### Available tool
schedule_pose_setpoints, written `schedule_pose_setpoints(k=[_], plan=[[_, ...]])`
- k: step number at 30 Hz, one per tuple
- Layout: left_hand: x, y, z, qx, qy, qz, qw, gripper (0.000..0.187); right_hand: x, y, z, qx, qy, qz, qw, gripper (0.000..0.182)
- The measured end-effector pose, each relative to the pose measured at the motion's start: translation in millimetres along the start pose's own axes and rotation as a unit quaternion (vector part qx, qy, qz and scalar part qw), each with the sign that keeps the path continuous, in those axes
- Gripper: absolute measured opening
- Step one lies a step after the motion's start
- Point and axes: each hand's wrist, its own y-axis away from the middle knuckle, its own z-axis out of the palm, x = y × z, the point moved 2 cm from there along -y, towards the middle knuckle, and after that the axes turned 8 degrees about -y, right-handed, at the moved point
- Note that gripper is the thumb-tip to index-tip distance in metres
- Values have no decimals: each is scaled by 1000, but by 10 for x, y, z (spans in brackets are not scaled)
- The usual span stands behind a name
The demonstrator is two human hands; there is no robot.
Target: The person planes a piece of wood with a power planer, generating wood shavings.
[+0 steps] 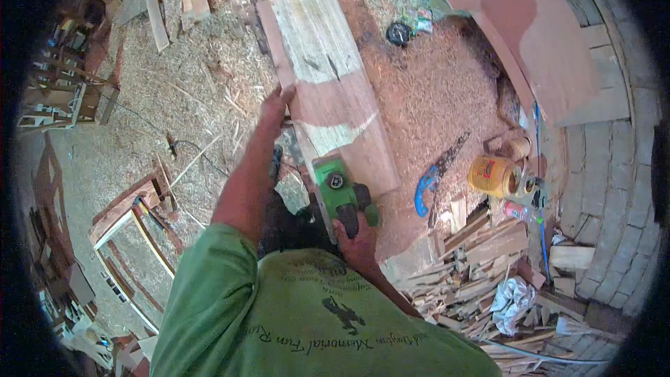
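Note:
A wide wooden board (328, 98) stretches away from my body, part in bright light and part in shade. On its near end rests a green electric hand planer (338, 188) with a round knob on top. My right hand (356, 237) is wrapped round the planer's dark rear handle. Farther up, my left hand (278, 103) lies against the board's left edge; its fingers reach along the edge, and part of the hand is turned from view. What supports the board underneath is mostly hidden.
Wood shavings cover the ground. To the right lie a blue-handled saw (427, 192), a yellow container (492, 176) and a heap of wood offcuts (474, 258). A wooden frame (132, 237) and a cable (199, 150) are at left. A large panel (565, 49) stands at upper right.

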Motion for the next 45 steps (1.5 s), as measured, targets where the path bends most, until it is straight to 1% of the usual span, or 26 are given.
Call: schedule_pose_setpoints(k=[2, 4, 5, 7, 11, 13, 16, 19, 20, 23, 24, 25, 28, 30, 33, 34, 36, 37, 38, 39, 40, 41, 42, 43, 44, 45], plan=[[-79, -60, -26, 2, 8, -8, 1000, 83, -328, -222, 17, -1, -42, -8, 999, 57], [-32, -59, -48, -19, 29, -38, 999, 83, -608, -469, 89, 25, -5, -11, 1000, 55], [-34, -43, -95, -64, 76, -46, 994, 86, -730, -610, 118, 39, 13, -11, 999, 55], [16, -2, -132, -69, 141, -69, 985, 91, -973, -990, 184, 22, -11, -24, 999, 57], [10, -15, -186, -100, 212, -65, 970, 97, -1582, -1727, 275, 12, -30, -25, 999, 61], [-131, -131, -248, -130, 236, -46, 962, 96, -1827, -2139, 368, 26, -20, -60, 998, 60], [-3, -10, -259, -186, 289, -84, 935, 99, -2145, -2749, 545, 60, -14, -122, 991, 57], [172, 95, -224, -146, 270, -114, 945, 101, -2526, -3298, 664, 49, -28, -146, 988, 55], [132, 59, -217, -188, 286, -84, 936, 102, -2650, -3473, 698, 37, -34, -146, 988, 54], [177, 63, -213, -206, 282, -66, 935, 101, -2972, -3937, 871, 68, -73, -208, 973, 55], [267, 101, -201, -172, 275, -100, 941, 102, -3079, -4085, 904, 70, -73, -216, 971, 56], [291, 64, -180, -168, 276, -96, 942, 102, -3212, -4210, 916, 72, -74, -222, 970, 56], [294, 147, -145, -166, 289, -92, 938, 101, -3541, -4603, 971, 45, -49, -192, 979, 62], [255, 140, -138, -149, 277, -106, 943, 103, -3757, -4667, 916, 58, -57, -197, 977, 66], [203, 111, -148, -139, 270, -97, 948, 106, -3649, -4637, 958, 76, -58, -188, 978, 69], [198, 96, -139, -141, 271, -90, 948, 106, -3528, -4483, 903, 75, -59, -196, 976, 68], [124, 73, -116, -97, 241, -84, 962, 105, -3089, -4006, 726, 69, -50, -197, 977, 66], [20, -13, -124, -113, 228, -68, 965, 105, -2714, -3652, 626, 63, -44, -200, 977, 65], [69, 31, -81, -44, 203, -80, 975, 101, -2356, -3249, 469, 61, -40, -208, 975, 64], [-110, -152, -64, -34, 223, -62, 972, 99, -2058, -2839, 282, 61, -38, -222, 972, 62], [-47, -49, 7, 13, 181, -58, 982, 98, -1753, -2367, 79, 32, -8, -151, 988, 59], [42, 56, 87, 13, 149, -44, 988, 92, -1381, -1931, -96, 25, -15, -153, 988, 51], [9, -15, 197, 24, 150, -28, 988, 88, -916, -1522, -214, 38, 39, -126, 991, 54], [-85, -87, 299, 37, 149, -12, 988, 85, -452, -1121, -333, 12, -6, -74, 997, 57], [-193, -77, 357, 113, 52, 33, 992, 82, -43, -711, -433, 48, 11, -72, 996, 60], [-276, -81, 402, 188, -46, 82, 978, 80, 113, -350, -615, 31, -10, -30, 999, 59]])
